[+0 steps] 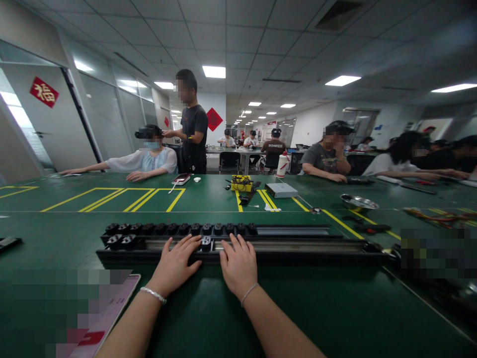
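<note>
Both of my hands rest flat on a long black metal rail [298, 257] lying across the table. My left hand [178, 261] has its fingers stretched out, the thumb pointing inward. Beside it, my right hand [239, 261] lies with fingers extended over the channel. Between the hands sits one small black socket-like module [206, 242] in the channel; I cannot tell whether a fingertip touches it. Two similar modules [122, 241] stand at the rail's left end. Directly behind runs a second rail [294, 231], holding a row of several black modules [183, 228].
A phone [115, 308] lies at the lower left of the green table [208, 318]. Farther back are a yellow object with black cables [241, 184], a grey box [281, 190], a metal bowl [359, 202] and a white bottle [282, 165]. Several people sit or stand beyond.
</note>
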`<state>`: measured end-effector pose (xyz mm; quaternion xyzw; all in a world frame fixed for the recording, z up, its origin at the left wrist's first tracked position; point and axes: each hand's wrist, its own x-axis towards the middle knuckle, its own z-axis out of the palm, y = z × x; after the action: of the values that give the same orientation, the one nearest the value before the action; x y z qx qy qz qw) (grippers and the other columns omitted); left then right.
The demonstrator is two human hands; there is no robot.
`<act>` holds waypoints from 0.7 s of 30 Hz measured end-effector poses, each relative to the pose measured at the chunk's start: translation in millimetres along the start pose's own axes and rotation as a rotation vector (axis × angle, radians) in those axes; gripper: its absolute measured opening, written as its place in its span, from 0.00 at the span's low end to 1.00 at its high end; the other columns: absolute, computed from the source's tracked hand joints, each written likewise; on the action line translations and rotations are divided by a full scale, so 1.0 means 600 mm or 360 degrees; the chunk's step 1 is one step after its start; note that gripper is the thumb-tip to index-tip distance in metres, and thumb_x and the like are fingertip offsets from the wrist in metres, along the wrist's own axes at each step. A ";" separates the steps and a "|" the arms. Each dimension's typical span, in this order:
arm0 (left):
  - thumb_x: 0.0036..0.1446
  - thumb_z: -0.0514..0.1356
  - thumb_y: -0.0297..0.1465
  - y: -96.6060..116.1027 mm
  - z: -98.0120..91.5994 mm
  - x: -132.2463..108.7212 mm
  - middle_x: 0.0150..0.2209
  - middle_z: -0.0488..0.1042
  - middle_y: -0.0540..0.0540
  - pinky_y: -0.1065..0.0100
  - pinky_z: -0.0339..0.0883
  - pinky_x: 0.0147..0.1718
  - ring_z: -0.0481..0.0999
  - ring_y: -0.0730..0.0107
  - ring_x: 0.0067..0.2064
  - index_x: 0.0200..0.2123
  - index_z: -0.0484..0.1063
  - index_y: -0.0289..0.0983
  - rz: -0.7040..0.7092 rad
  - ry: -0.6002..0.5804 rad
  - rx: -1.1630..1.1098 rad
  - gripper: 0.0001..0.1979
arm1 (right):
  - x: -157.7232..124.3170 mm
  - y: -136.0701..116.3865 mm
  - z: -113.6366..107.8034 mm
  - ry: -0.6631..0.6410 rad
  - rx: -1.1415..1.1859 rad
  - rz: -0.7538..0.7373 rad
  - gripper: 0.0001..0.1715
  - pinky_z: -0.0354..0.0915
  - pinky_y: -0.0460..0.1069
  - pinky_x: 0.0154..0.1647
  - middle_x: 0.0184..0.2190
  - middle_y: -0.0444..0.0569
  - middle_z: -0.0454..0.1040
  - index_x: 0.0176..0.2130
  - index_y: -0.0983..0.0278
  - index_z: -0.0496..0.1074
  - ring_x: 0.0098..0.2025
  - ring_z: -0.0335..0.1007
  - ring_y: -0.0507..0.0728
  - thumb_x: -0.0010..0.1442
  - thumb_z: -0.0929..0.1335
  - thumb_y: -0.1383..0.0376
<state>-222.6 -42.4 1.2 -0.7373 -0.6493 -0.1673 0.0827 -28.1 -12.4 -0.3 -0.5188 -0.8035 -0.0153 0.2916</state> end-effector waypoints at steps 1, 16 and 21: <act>0.51 0.54 0.37 0.001 0.000 0.000 0.58 0.63 0.49 0.43 0.35 0.59 0.58 0.59 0.60 0.53 0.61 0.49 0.0001 -0.0002 -0.0001 0.24 | 0.000 0.000 0.000 0.0000 0.0003 -0.0002 0.22 0.42 0.55 0.58 0.58 0.44 0.61 0.51 0.53 0.67 0.61 0.49 0.57 0.63 0.55 0.57; 0.51 0.54 0.37 0.000 0.001 0.000 0.58 0.63 0.50 0.43 0.35 0.59 0.58 0.59 0.60 0.54 0.61 0.49 0.0002 0.0004 -0.0005 0.24 | -0.001 -0.001 -0.002 -0.0007 0.0001 0.0001 0.22 0.43 0.56 0.58 0.58 0.45 0.61 0.51 0.53 0.68 0.61 0.49 0.58 0.63 0.55 0.57; 0.51 0.54 0.37 0.001 0.000 0.000 0.59 0.62 0.51 0.42 0.36 0.58 0.57 0.59 0.60 0.53 0.60 0.49 -0.0003 -0.0006 0.0004 0.24 | 0.000 -0.001 -0.001 -0.0008 0.0039 0.0002 0.22 0.43 0.57 0.58 0.58 0.45 0.61 0.51 0.54 0.68 0.61 0.50 0.59 0.63 0.55 0.57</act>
<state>-221.8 -42.7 1.5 -0.7370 -0.6502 -0.1651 0.0822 -28.1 -12.7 0.4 -0.5159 -0.8039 -0.0041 0.2959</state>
